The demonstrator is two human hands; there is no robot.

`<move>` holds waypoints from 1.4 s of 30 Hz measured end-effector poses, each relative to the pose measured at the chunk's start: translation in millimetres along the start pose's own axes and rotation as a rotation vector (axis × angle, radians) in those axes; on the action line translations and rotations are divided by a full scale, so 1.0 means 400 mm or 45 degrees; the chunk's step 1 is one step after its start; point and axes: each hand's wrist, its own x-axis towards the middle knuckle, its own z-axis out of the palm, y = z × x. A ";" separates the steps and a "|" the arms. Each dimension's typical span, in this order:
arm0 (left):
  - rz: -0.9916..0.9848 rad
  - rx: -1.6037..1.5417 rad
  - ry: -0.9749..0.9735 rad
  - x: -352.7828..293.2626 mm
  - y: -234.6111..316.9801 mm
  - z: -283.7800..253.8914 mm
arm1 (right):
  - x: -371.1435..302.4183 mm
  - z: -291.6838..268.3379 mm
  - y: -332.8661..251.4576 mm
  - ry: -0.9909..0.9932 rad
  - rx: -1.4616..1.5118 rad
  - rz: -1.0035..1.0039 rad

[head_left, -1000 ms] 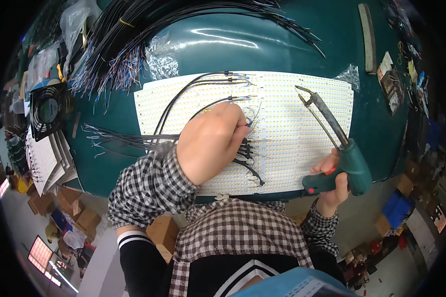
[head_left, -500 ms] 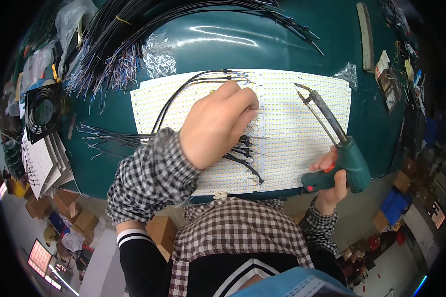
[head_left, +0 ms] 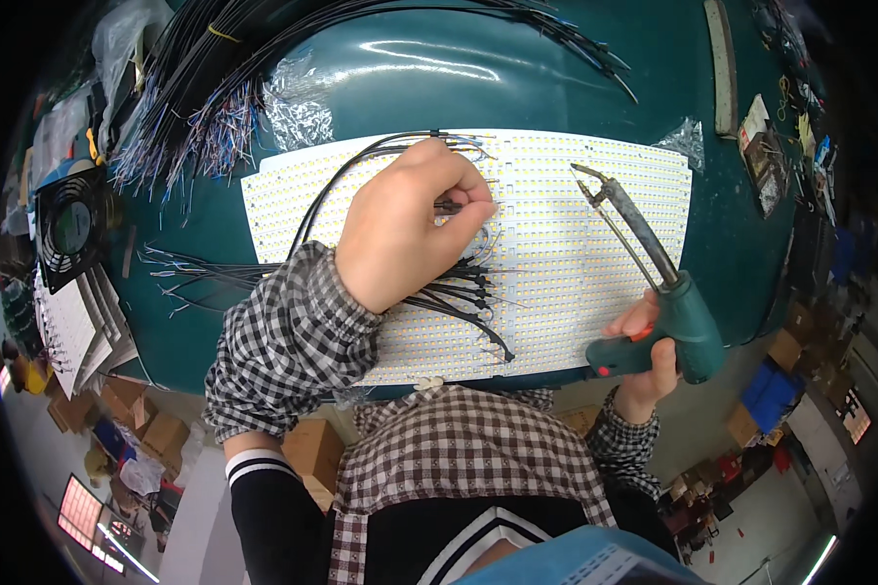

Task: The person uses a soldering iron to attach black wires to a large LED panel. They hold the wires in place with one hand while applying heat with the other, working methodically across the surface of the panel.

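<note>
White panels of small yellowish LEDs (head_left: 595, 229) lie side by side on the green bench. Above their left half, my left hand (head_left: 410, 219) is closed in a pinch on a black cable (head_left: 447, 208); its wire tips are hidden by the fingers. More black cables (head_left: 458, 292) with thin bared leads lie across the panel beside and below that hand. My right hand (head_left: 649, 366) grips a green soldering gun (head_left: 691, 327) by its handle, fingers at the red trigger. Its bent tip (head_left: 587, 180) and thin feed tube hang over the right panel, apart from the left hand.
A thick bundle of black cables (head_left: 234, 58) lies at the far left. A black fan (head_left: 71, 229) and stacked white panels (head_left: 88, 327) stand at the left edge. A long grey bar (head_left: 720, 68) and a small tin (head_left: 763, 161) sit at the right.
My left hand has shifted slightly left, and a black cable now shows between its fingers. The soldering gun has barely moved; the whole view has shifted a little.
</note>
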 end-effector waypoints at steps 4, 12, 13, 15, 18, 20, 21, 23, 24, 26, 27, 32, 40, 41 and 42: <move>0.005 -0.002 0.044 -0.001 -0.003 0.009 | -0.004 -0.004 0.003 0.000 0.014 0.021; -0.049 -0.040 -0.009 0.007 0.003 0.001 | -0.013 0.003 -0.010 -0.014 -0.032 0.075; -0.063 -0.050 -0.018 0.009 0.006 -0.002 | -0.016 0.003 -0.007 0.001 -0.024 0.080; -0.091 -0.094 -0.025 0.009 0.008 -0.003 | -0.018 0.005 -0.005 0.014 -0.015 0.082; -0.112 -0.173 -0.031 0.009 0.003 0.000 | -0.017 0.008 -0.007 0.003 -0.026 0.086; -0.097 -0.178 -0.054 0.012 0.004 -0.004 | -0.015 0.005 -0.009 -0.014 -0.038 0.101; -0.095 -0.139 -0.054 0.012 0.005 -0.004 | -0.016 0.007 -0.008 -0.007 -0.039 0.100; -0.093 -0.064 -0.054 0.013 0.007 -0.005 | -0.017 0.010 -0.010 0.006 -0.042 0.102; -0.086 -0.072 -0.032 0.012 0.006 -0.003 | -0.018 0.010 -0.012 0.001 -0.044 0.106; -0.069 -0.085 0.011 0.011 0.001 0.005 | -0.017 0.009 -0.013 -0.009 -0.047 0.111; -0.060 -0.064 0.022 0.011 0.004 0.006 | -0.017 0.009 -0.013 -0.011 -0.049 0.109; 0.046 0.104 0.107 0.009 0.009 0.023 | -0.022 0.004 -0.011 -0.005 -0.062 0.102; 0.078 0.221 0.103 0.016 0.012 0.028 | -0.028 0.009 -0.015 -0.056 -0.122 0.109; 0.053 0.224 0.091 0.015 0.015 0.027 | -0.030 0.009 -0.014 -0.070 -0.140 0.100; 0.068 0.234 0.101 0.014 0.014 0.029 | -0.030 0.010 -0.015 -0.097 -0.148 0.114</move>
